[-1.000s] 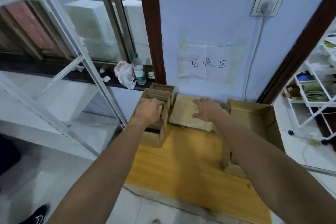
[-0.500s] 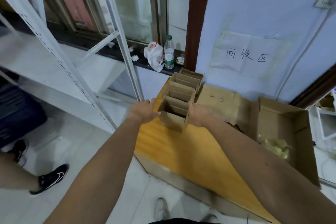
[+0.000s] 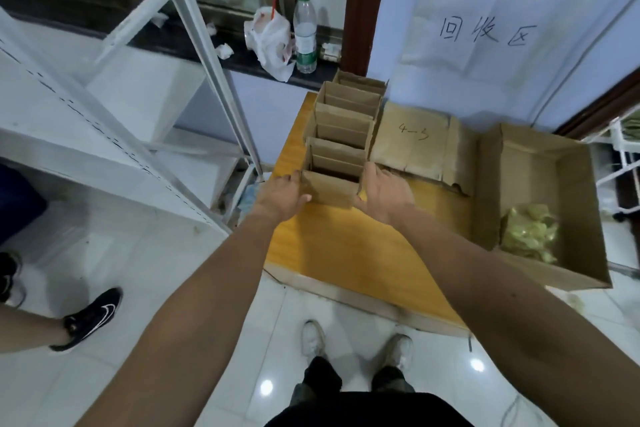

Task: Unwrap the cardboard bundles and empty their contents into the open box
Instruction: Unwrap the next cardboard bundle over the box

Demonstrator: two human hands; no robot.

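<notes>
Near the left edge of the yellow surface point(image 3: 346, 253), gripping with the left hand point(image 3: 282, 196) the left wall of the nearest cardboard bundle point(image 3: 330, 189), thumb laid across its front face; bracing its right wall with the right hand point(image 3: 382, 192), fingers straight and flat. Standing upright at the front of a row of like bundles point(image 3: 346, 114), top open, contents hidden. Probably light, stiff at the corners yet easily crushed across thin walls; best held low on both side walls, squeezed gently, carried level to the open box point(image 3: 540, 163) at far right, yellowish pieces point(image 3: 530, 232) already inside
</notes>
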